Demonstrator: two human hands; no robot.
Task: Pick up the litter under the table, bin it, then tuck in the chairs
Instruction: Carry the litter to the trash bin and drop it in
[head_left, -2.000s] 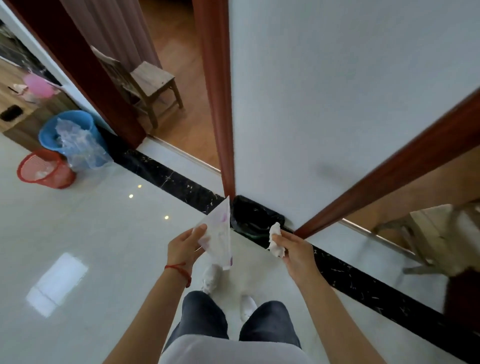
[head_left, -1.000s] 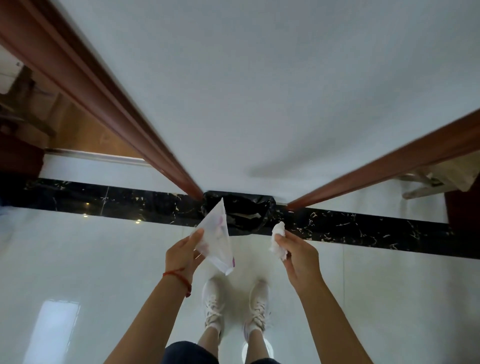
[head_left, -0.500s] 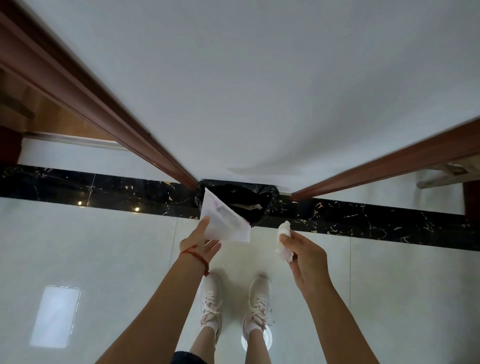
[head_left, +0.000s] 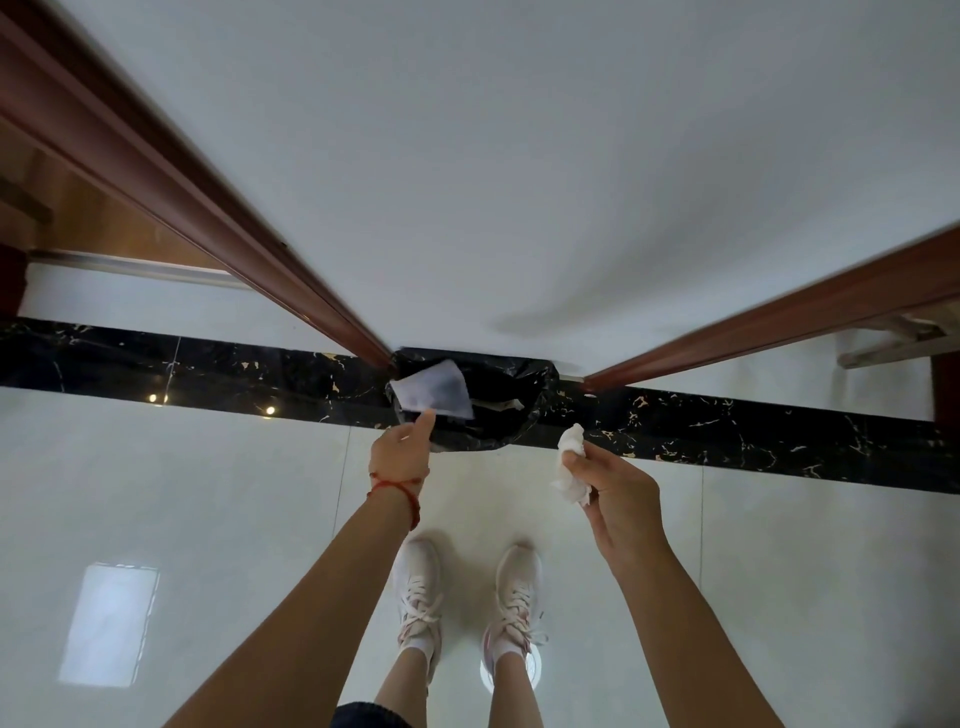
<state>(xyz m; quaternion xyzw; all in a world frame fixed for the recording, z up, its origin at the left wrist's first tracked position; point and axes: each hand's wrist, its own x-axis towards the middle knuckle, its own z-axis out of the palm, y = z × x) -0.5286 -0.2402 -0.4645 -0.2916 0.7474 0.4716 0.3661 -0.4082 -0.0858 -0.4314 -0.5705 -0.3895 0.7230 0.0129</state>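
Landmark for my notes: the black marble strip (head_left: 218, 371), gold-veined, crossing the pale glossy floor tiles (head_left: 156, 499) from left to right. Beyond its middle I see a white wall (head_left: 493, 171), edged on both sides by reddish-brown wooden door frames (head_left: 218, 223) that run down to the strip. Past the strip at far left, wood flooring (head_left: 98, 223) behind a metal threshold rail (head_left: 130, 265). Past it at far right, part of some wooden furniture (head_left: 898, 340), kind unclear. On my side of the strip, white laced sneakers (head_left: 418, 597) stand side by side on the tiles.
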